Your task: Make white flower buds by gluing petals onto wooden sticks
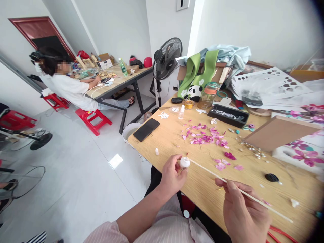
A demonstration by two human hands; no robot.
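My left hand is closed around a small white-topped bottle at the table's near edge. Between the fingers and thumb of my right hand lies a long thin white stick, slanting up and left. Its far end is right by the bottle top; whether they touch I cannot tell. A small white cap stands on the table left of the bottle. Beyond both hands are scattered pink petals, with a darker magenta petal cluster nearer my right hand.
A black phone lies at the table's left corner. Behind the petals stand a clear dropper bottle, a black tray and a glass jar. A brown board leans at right. Past a fan, another person sits.
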